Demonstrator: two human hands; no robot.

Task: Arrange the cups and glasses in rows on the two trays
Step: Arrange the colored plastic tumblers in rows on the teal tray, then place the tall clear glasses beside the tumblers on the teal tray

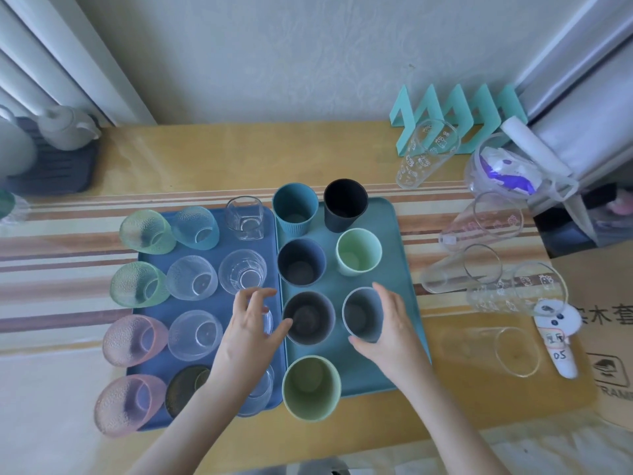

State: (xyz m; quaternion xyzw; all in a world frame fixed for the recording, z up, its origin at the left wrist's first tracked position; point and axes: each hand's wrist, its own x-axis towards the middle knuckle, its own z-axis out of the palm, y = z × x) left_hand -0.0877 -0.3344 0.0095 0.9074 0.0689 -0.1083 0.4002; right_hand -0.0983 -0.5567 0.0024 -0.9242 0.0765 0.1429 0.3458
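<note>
Far L: pale teapot [65,126] on dark mat [58,169], both cut by frame edge.

Blue tray [224,305]: 12 glasses, 4 rows x 3. That's 2 green, 2 pink, 1 blue, 1 dark, 6 clear. The near two in its R col. are part-hidden under L hand [248,325] and its forearm. L fingers arch over clear glass [269,320] in row 3; can't make out if they actually grip.

Teal tray [394,269], edge to edge w/ blue tray: 7 plastic cups, col. of 4 + col. of 3. Olive cup [311,387] is nearest. R hand [388,323] wraps grey-blue cup [361,311] in row 3, R col., fingers on far side, thumb on near side.

Off-tray, R: 5 tall clear glasses [426,156]. Nearest is faint; upright or tipped, can't tell. Cardboard box [599,286] cut off at R edge.
</note>
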